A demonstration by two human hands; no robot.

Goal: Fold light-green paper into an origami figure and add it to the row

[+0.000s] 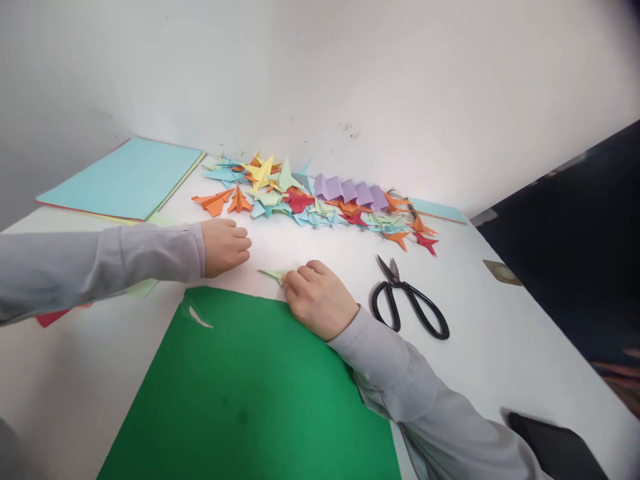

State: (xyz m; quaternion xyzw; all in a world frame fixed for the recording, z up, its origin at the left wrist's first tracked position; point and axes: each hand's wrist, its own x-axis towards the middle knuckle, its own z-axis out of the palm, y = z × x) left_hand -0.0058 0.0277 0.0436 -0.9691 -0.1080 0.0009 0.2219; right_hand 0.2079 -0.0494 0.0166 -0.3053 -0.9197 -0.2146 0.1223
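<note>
My right hand (pixel 320 299) is closed around a small pale green folded paper (pixel 271 273), whose pointed end sticks out to the left past my fingertips. That hand is just above the far edge of a green sheet (pixel 250 393). Over the white table farther left, my left hand (pixel 227 248) is curled shut, palm down. Its inside is hidden, so I cannot make out what it holds, if anything. Just beyond it are orange folded paper planes (pixel 239 200).
Many colourful folded paper figures (pixel 300 200) lie along the wall, beside a purple pleated strip (pixel 350 191). Black-handled scissors (pixel 407 293) lie partly open at right. A stack of coloured paper (pixel 123 177) sits at back left. A black flat object (pixel 555 443) is at lower right.
</note>
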